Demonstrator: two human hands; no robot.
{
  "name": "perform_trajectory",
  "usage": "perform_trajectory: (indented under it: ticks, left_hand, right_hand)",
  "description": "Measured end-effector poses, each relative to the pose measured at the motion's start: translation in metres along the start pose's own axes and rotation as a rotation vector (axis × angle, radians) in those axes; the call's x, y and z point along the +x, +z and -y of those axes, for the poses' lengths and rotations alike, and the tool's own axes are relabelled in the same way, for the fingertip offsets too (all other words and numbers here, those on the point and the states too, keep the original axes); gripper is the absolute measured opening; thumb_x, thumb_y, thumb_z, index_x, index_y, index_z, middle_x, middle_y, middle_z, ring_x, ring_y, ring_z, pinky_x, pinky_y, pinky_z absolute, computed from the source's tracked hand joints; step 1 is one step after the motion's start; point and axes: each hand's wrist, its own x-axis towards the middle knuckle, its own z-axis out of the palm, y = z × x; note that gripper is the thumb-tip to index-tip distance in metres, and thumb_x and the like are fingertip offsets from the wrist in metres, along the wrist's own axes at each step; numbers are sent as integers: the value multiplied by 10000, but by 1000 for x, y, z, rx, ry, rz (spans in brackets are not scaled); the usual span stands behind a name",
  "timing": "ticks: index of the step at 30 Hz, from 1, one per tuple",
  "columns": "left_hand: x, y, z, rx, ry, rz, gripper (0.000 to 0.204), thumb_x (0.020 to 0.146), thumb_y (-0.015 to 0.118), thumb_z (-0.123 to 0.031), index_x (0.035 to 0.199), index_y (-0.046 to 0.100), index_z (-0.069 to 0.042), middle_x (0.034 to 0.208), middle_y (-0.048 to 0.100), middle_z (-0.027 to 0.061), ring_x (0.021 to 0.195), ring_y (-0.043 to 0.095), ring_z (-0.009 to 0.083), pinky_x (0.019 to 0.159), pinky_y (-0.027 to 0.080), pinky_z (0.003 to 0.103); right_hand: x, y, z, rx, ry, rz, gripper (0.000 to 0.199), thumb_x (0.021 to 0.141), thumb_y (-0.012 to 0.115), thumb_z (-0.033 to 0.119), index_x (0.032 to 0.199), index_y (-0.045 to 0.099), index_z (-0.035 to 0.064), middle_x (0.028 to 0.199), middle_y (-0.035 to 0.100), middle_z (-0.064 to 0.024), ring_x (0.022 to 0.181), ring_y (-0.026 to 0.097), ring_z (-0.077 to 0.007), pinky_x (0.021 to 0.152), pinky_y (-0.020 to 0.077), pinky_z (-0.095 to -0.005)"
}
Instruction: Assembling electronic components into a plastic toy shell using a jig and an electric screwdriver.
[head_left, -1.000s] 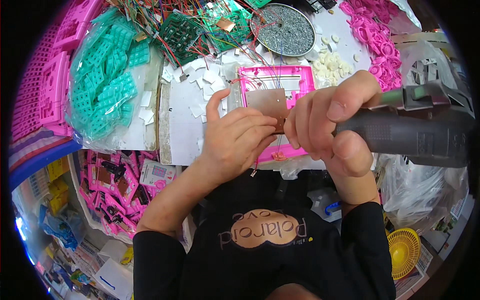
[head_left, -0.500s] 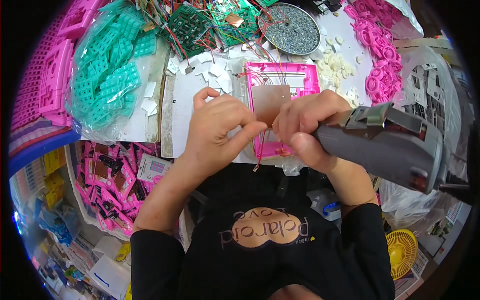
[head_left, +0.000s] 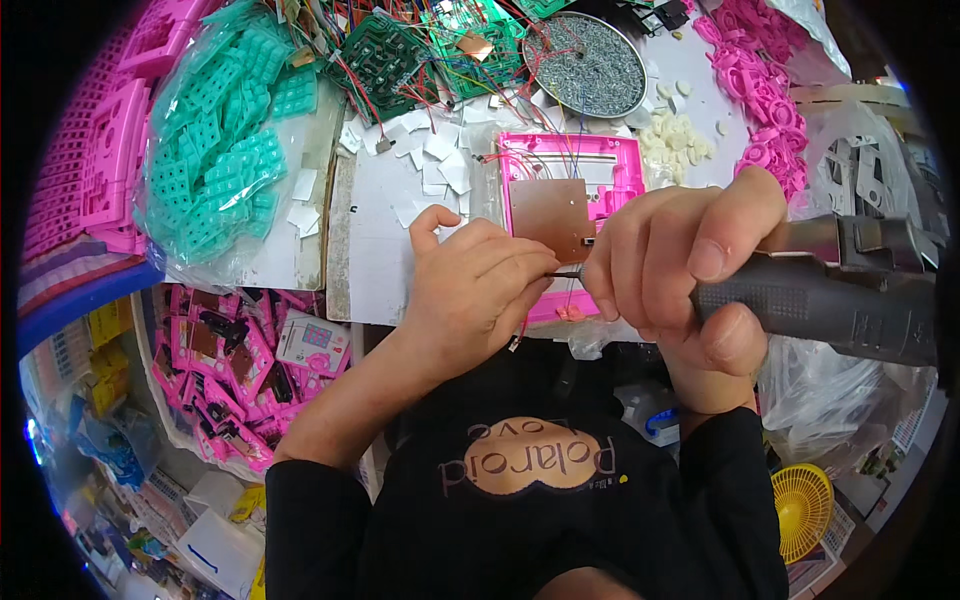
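**Screwdriver tip meets pink frame on a crowded counter**

Head view: a white counter (head_left: 385,265) fills the upper half, crowded with parts. At far left lies a clear bag of teal keypad mats (head_left: 215,155); behind it, stacked pink trays (head_left: 95,170). Along the top edge sit green circuit boards (head_left: 385,55) tangled in red and blue wires, and beside them a round metal dish of small screws (head_left: 585,62). Pink plastic rings (head_left: 765,80) pile up at top right, and small white squares (head_left: 440,160) are scattered across the counter's middle.

The pink plastic frame (head_left: 600,175) lies flat on the counter just past the hands, a brown board (head_left: 550,215) seated in it (thin wires run off its top edge).

The left hand (head_left: 470,290) rests at the frame's near edge, fingers (head_left: 505,262) curled and pressed together, their tips pinching the thin dark bit (head_left: 567,272). The right hand (head_left: 675,265) wraps a grey electric screwdriver (head_left: 850,290), fingers closed tight round its barrel, forefinger and thumb near the bit.

Below the counter, a bin of pink parts (head_left: 235,370) shows at left and a yellow fan (head_left: 802,510) at lower right.
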Motion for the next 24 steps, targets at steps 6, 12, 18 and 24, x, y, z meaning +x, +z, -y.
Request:
perform_trajectory:
  ticks: [6, 12, 18, 24]
  left_hand:
    - [1, -3, 3, 43, -79, -12, 239, 795, 815, -232, 987, 696, -157, 973, 707, -56, 886, 626, 168, 922, 298, 466]
    - [-9, -2, -5, 213, -71, 30, 300, 791, 794, -376, 974, 718, -150, 1068, 668, -39, 1020, 591, 179, 982, 279, 524]
    - [-16, 4, -7, 267, -75, 62, 316, 794, 780, -401, 979, 732, -150, 1136, 646, -37, 1062, 573, 180, 1008, 267, 551]
    - [-13, 0, -15, 202, -108, 95, 369, 758, 804, -389, 1025, 706, -154, 1134, 631, -12, 1084, 556, 215, 1001, 267, 541]
  right_hand:
    - [2, 2, -5, -53, -24, -28, 315, 963, 699, 291, 1094, 460, 134, 567, 462, 25, 491, 460, -125, 489, 419, -300]
    - [21, -27, -43, -268, -65, -3, 172, 971, 567, 89, 1076, 431, 94, 565, 433, -14, 480, 406, -123, 510, 413, -321]
    - [27, -26, -55, -382, -46, 41, 167, 935, 603, 46, 977, 443, 72, 590, 472, -30, 488, 440, -116, 511, 439, -324]
    - [28, -23, -62, -478, -62, 38, 225, 888, 657, -2, 957, 451, 55, 618, 506, -53, 496, 464, -112, 525, 464, -322]
